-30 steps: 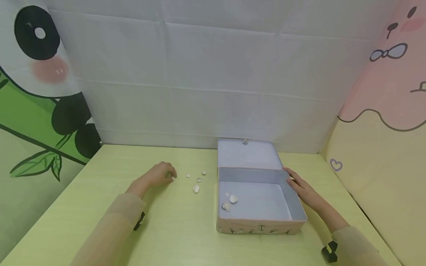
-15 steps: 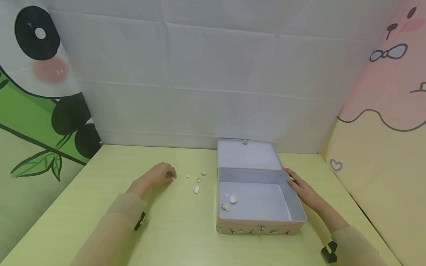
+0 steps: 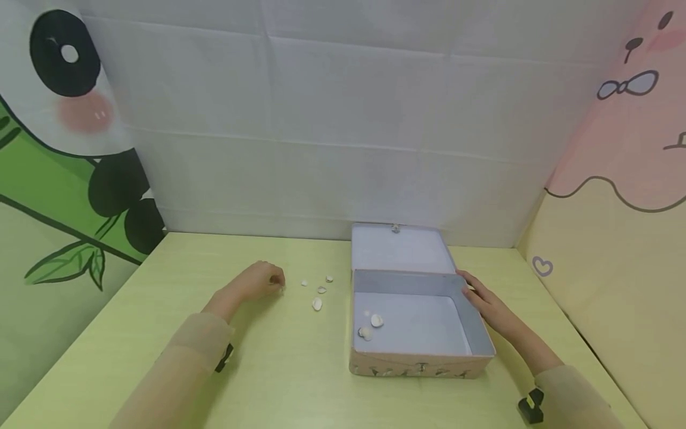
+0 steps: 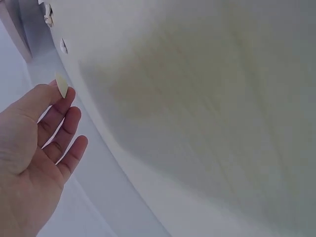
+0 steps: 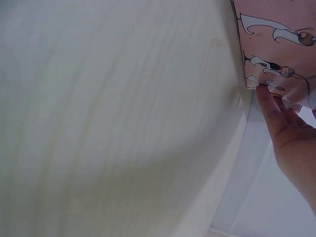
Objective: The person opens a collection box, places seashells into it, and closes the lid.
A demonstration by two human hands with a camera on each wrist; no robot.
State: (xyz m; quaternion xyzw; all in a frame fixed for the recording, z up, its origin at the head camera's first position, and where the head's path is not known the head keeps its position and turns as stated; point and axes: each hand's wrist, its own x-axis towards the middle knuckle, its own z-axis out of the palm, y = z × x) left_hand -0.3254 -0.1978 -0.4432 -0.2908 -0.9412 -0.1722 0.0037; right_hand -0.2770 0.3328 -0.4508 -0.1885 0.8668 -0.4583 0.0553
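Note:
My left hand (image 3: 257, 281) pinches a small pale seashell (image 4: 61, 85) between thumb and index finger, low over the left part of the table; its other fingers are loosely bent. Right of it lie several loose white seashells, the largest one (image 3: 317, 304) nearest me. A pink tin box (image 3: 423, 364) stands right of centre, its lid (image 3: 399, 247) tipped back. Inside, at the left, lie a white shell (image 3: 377, 320) and a few smaller ones (image 3: 365, 333). My right hand (image 3: 490, 307) rests against the box's right side, its straight fingers touching the patterned outer wall in the right wrist view.
The pale yellow table (image 3: 289, 369) runs back to a white cloth wall (image 3: 300, 119). A pink and cream side panel (image 3: 616, 250) rises on the right, a green panda-print panel (image 3: 69, 196) on the left. Dark wrist devices sit at both sleeves.
My left hand stays almost in place, fingers shifting slightly around the shell. The box, the loose shells and my right hand hold their places; the view has drifted very slightly.

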